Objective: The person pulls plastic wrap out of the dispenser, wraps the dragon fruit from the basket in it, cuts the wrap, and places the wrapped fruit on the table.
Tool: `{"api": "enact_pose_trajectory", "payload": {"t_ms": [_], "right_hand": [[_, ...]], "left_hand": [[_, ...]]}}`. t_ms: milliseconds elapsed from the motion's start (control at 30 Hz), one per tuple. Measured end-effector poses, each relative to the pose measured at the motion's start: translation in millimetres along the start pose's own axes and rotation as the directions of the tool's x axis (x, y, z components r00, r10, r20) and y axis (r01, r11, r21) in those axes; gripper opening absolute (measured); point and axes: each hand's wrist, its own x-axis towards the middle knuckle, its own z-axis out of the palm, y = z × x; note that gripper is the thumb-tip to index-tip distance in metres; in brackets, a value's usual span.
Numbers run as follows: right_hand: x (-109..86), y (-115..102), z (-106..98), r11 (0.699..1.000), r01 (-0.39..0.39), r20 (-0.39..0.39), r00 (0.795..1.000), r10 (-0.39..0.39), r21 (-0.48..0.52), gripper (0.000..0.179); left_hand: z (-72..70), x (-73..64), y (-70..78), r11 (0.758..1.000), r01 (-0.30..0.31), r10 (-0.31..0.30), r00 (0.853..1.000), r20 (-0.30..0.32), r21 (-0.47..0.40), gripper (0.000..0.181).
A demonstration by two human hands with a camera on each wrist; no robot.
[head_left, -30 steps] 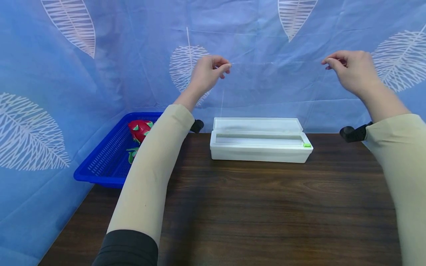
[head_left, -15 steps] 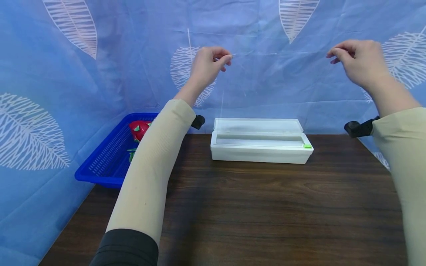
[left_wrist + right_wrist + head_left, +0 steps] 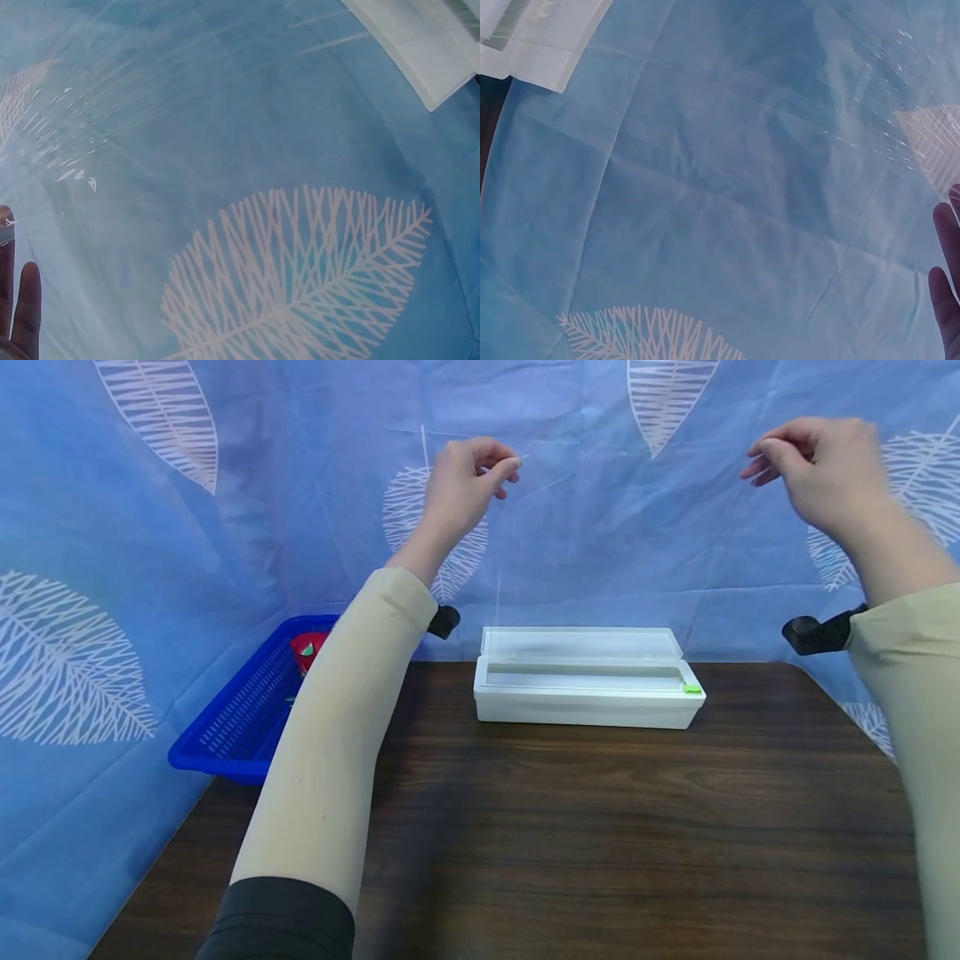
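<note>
My left hand (image 3: 472,485) is raised before the backdrop, thumb and forefinger pinching one upper corner of a sheet of clear cling film (image 3: 71,142). At the right, my right hand (image 3: 832,477) pinches the opposite corner. The film spans the gap between both hands; its edges and glints show faintly in both wrist views. It runs down to a long white cling film dispenser (image 3: 585,706) on the table. The dispenser's lid (image 3: 585,642) is tipped back, and a lime-green slider (image 3: 692,689) sits at its right end. The wrist views show only a few fingertips at their edges.
A blue plastic basket (image 3: 225,727) stands on the table at the left, partly behind my left forearm. In it lies a red dragon fruit (image 3: 306,647) with green tips, mostly hidden. A blue leaf-patterned cloth (image 3: 600,527) hangs behind the dark wooden table (image 3: 637,827).
Both hands have risen, with the film drawn further up from the dispenser. The right hand has also shifted right. The dispenser stays put, and my left forearm covers more of the basket.
</note>
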Motion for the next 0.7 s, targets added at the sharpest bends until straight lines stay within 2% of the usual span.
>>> {"api": "enact_pose_trajectory", "payload": {"t_ms": [133, 433, 700], "right_hand": [[1.2, -1.0, -1.7, 1.0, -0.009, -0.027, 1.0, 0.009, 0.006, 0.045], [2.3, -3.6, -6.1, 0.995, 0.004, -0.048, 0.999, 0.001, 0.097, 0.042], [2.1, -9.8, -12.0, 0.993, 0.003, -0.067, 0.998, 0.005, 0.118, 0.041]], "left_hand": [[-2.6, 0.5, 4.5, 1.0, -0.019, 0.019, 1.0, -0.013, 0.025, 0.025], [-5.5, 1.3, 8.4, 0.999, -0.031, 0.031, 0.999, -0.027, -0.014, 0.024], [-9.5, 1.7, 14.0, 0.997, -0.066, 0.065, 0.997, -0.04, -0.049, 0.02]]}}
